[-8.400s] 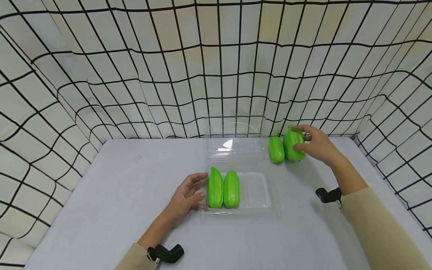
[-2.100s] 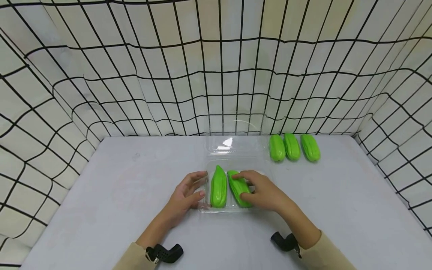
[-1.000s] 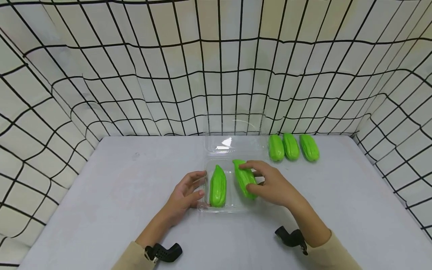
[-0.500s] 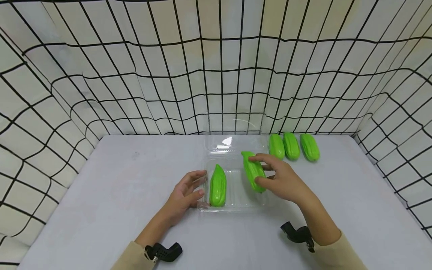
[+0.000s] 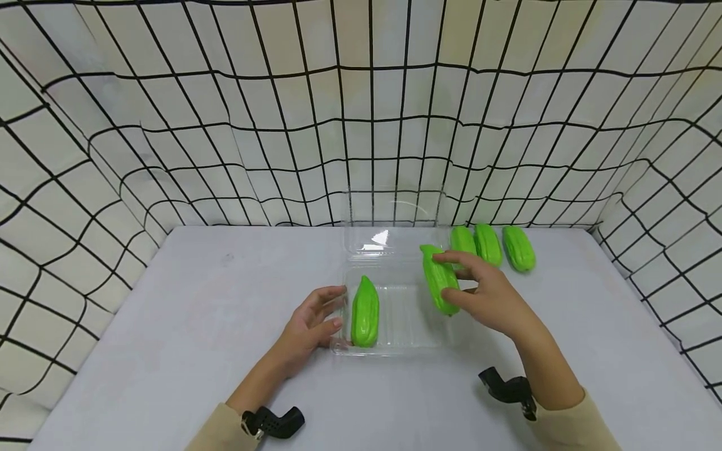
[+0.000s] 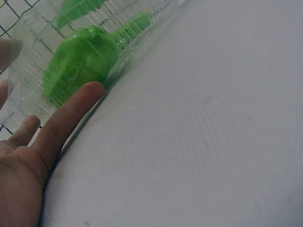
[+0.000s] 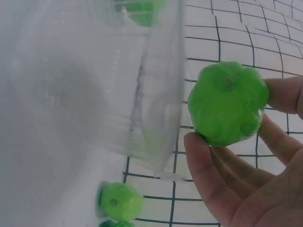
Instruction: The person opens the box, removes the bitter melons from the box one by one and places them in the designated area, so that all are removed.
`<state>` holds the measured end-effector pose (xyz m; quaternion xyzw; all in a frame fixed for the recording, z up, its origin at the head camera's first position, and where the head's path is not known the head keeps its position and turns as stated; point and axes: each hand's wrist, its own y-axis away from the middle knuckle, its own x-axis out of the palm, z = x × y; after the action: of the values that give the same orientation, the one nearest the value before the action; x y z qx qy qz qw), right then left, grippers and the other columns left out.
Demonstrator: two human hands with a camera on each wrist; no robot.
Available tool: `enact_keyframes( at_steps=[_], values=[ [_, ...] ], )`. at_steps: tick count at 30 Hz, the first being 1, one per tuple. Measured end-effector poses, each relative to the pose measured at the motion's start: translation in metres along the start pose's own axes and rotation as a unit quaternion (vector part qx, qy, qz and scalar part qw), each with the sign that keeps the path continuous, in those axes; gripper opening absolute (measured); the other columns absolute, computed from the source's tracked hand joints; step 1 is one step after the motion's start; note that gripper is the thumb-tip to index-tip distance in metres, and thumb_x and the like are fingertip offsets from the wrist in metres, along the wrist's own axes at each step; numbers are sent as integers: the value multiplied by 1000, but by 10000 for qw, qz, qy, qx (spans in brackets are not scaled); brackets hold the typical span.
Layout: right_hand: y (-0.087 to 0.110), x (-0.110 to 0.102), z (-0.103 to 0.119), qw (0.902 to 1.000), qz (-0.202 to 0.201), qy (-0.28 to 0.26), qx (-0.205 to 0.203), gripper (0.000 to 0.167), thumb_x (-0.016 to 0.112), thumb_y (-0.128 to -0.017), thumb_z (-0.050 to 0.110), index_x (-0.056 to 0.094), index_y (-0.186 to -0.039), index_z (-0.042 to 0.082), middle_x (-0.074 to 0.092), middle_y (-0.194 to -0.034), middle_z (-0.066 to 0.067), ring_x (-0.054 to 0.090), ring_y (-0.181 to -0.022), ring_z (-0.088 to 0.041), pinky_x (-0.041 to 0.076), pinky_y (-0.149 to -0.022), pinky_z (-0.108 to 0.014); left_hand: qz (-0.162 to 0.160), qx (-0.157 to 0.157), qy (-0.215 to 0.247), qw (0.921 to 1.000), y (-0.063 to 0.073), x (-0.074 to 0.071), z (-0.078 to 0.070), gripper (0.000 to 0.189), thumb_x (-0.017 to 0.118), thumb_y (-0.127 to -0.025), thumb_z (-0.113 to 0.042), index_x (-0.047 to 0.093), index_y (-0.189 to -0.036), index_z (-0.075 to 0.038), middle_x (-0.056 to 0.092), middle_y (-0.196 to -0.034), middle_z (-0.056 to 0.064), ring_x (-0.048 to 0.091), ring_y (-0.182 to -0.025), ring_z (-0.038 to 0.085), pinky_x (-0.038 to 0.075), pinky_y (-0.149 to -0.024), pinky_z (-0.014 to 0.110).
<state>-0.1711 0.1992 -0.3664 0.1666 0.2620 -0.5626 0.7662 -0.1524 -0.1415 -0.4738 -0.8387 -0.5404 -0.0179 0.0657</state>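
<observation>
In the head view my right hand [image 5: 491,294] holds a glossy green ridged gourd [image 5: 439,279], thumb on its near side and fingers toward its pointed top. It is raised over the right part of a clear plastic clamshell box [image 5: 414,319]. The right wrist view shows the gourd's round end [image 7: 227,104] between thumb and fingers. A second gourd [image 5: 365,313] lies lengthwise in the box's left part. My left hand [image 5: 310,329] rests against the box's left wall, fingers relaxed. In the left wrist view, one finger [image 6: 71,116] reaches along the wall beside that gourd.
Behind the box its clear lid [image 5: 389,241] stands open toward the back. Three more green gourds [image 5: 518,248] sit in a row at the back right of the white table [image 5: 254,282]. A black-lined grid net [image 5: 372,144] encloses the back and sides.
My right hand has lifted the gourd from beside the other one in the box and carried it right and back. The back row shows three gourds; earliest, two were visible. My left hand stays put.
</observation>
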Motion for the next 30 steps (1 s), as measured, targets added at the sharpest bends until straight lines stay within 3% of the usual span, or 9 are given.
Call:
enact_keyframes(
  at_steps=[9,24,30],
  values=[
    [3,-12,-5,9994,-171,217,199,50,68,-93,20,53,-141,28,48,-150,-1,49,-135,-37,56,-85,-47,34,-29,30,10000,0,-1,3,58,58,-97,-6,31,-148,-2,24,-162,14,17,-151,40,60,-83,42],
    [3,-29,-12,9981,-337,179,490,51,66,-94,22,52,-143,28,49,-150,-9,46,-137,-38,50,-93,-61,3,-31,-139,9999,0,0,2,58,59,-98,-9,33,-149,-6,23,-163,12,18,-151,38,60,-85,42],
    [4,-35,-17,9975,-362,157,590,52,66,-94,22,51,-144,27,46,-151,-12,47,-136,-38,50,-94,-60,-2,-4,-152,9999,-1,-1,2,56,59,-98,-9,34,-149,-7,24,-163,11,19,-151,38,59,-87,41]
  ],
)
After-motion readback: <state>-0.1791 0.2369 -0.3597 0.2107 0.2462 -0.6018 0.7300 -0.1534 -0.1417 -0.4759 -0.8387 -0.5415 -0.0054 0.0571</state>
